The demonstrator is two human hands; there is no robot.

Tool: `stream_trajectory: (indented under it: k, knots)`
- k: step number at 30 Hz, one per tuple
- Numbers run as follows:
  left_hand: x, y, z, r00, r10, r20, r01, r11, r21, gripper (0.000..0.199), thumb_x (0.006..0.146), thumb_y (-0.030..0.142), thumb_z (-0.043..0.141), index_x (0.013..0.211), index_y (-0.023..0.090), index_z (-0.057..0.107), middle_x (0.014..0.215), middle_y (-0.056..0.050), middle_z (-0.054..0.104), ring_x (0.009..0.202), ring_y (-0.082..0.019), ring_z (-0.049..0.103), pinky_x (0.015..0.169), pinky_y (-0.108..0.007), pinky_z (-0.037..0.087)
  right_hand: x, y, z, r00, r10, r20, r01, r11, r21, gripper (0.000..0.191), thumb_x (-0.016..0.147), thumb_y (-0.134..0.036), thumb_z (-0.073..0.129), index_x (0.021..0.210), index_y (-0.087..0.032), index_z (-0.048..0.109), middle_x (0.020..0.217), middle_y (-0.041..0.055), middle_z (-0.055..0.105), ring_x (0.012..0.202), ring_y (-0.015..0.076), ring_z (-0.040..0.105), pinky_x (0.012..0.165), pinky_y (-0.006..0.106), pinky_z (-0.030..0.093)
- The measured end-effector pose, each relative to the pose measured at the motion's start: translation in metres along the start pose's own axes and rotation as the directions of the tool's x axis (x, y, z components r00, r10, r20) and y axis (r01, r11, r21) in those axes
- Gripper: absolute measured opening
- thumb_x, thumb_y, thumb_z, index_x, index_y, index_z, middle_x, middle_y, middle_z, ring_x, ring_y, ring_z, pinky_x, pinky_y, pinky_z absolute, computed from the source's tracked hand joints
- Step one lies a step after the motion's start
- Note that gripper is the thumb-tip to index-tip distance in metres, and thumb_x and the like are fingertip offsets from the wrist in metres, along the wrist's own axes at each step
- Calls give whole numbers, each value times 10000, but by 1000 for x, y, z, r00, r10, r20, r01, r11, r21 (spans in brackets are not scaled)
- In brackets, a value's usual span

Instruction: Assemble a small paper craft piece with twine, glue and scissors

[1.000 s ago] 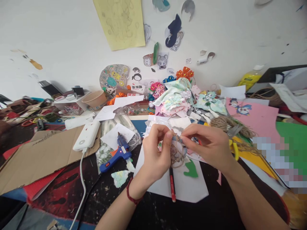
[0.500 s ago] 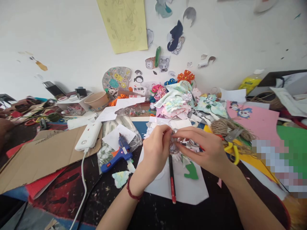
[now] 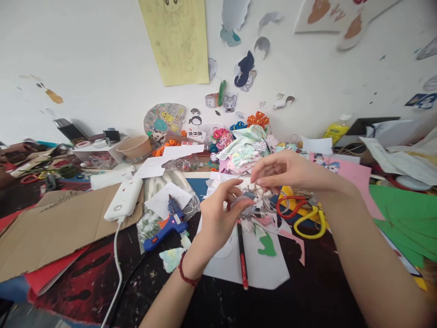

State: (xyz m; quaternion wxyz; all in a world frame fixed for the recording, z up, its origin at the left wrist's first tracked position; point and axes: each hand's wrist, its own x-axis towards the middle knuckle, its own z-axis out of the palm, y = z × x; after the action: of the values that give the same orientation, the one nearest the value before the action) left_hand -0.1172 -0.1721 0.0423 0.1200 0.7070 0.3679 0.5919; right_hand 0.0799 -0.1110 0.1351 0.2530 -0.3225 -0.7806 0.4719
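My left hand (image 3: 218,216), with a dark red braided bracelet on its wrist, holds a small grey paper cutout (image 3: 245,207) between thumb and curled fingers. Above and to the right of it is my right hand (image 3: 290,171), its fingertips bent together in a pinch. Whatever may be in that pinch is too small to make out. Beneath the hands lie a white sheet (image 3: 252,273), a black and red pen (image 3: 242,257) and a green paper scrap (image 3: 266,244).
A blue glue gun (image 3: 169,224) lies left of the white sheet, near a white power strip (image 3: 123,200) on cardboard (image 3: 75,218). Scissors with red and yellow handles (image 3: 312,223) lie under my right arm. Fabric pieces (image 3: 247,146) are heaped at the back.
My right hand has moved up and away from my left hand, uncovering the scissors. The left hand still holds the cutout. The view has tilted slightly upward and turned right.
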Motion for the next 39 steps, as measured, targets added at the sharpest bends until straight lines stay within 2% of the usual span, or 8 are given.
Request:
stream_trajectory:
  k: [3, 7, 12, 19, 23, 26, 32, 39]
  knots:
    - [1, 0, -2, 998, -52, 32, 55, 994, -97, 390, 869, 260, 720, 1226, 226, 566, 820, 16, 639, 627, -79, 529, 608, -198, 465, 13, -8, -16, 989, 20, 144, -18, 1000, -21, 221, 782, -352, 760, 955, -215, 764, 596, -22, 669, 436, 87, 561, 402, 193, 453]
    - [4, -1, -6, 995, -97, 4, 97, 987, -124, 340, 892, 245, 684, 1215, 215, 579, 818, 7, 617, 638, -86, 522, 628, -212, 462, 22, -8, -28, 987, 1, 163, 4, 1000, -30, 258, 749, -373, 799, 950, -218, 755, 496, -49, 600, 353, 74, 467, 333, 192, 340]
    - [7, 2, -9, 993, -101, 59, 104, 994, -47, 260, 909, 226, 649, 1167, 205, 620, 803, 6, 609, 613, -83, 495, 625, -216, 451, 26, 4, -34, 958, -284, 29, 268, 928, 259, 259, 733, -379, 812, 891, -240, 662, 593, -45, 609, 533, 129, 595, 520, 274, 498]
    - [7, 2, -6, 985, -172, 31, 173, 984, -41, 232, 901, 241, 658, 1129, 203, 633, 778, 8, 590, 622, -89, 504, 643, -224, 465, 35, -7, -15, 976, -159, -146, 202, 915, 349, 272, 836, -283, 701, 1093, -230, 629, 752, 10, 659, 689, 177, 678, 653, 344, 573]
    - [6, 0, -5, 968, -243, 54, 248, 962, -111, 242, 908, 274, 652, 1138, 204, 625, 772, 6, 566, 620, -92, 527, 602, -209, 466, 28, -17, -9, 964, -195, -183, 230, 954, 194, 370, 923, -297, 587, 1287, -225, 575, 945, 69, 729, 759, 206, 722, 682, 370, 602]
    - [5, -1, -5, 965, -263, 23, 264, 959, -107, 270, 911, 292, 650, 1166, 208, 624, 822, -8, 565, 641, -95, 534, 592, -206, 472, 23, -21, -7, 947, -287, -144, 306, 943, 132, 434, 979, -297, 483, 1405, -217, 500, 1160, 117, 726, 975, 262, 737, 754, 414, 626]
    - [6, -1, -5, 962, -270, -36, 264, 956, -125, 291, 903, 281, 662, 1182, 213, 621, 789, 11, 522, 609, -85, 499, 568, -201, 461, 20, -28, 7, 901, -376, -216, 334, 919, -208, 449, 886, -138, 606, 1314, -274, 624, 1261, 62, 708, 1132, 279, 695, 802, 393, 651]
    - [5, 0, -6, 975, -218, -46, 210, 967, -147, 320, 907, 257, 656, 1221, 232, 605, 789, 15, 518, 609, -86, 494, 566, -211, 479, 20, -37, 30, 742, -639, -203, 331, 612, -718, 346, 854, -73, 620, 1086, -298, 743, 1118, -14, 762, 1083, 270, 710, 935, 457, 590]
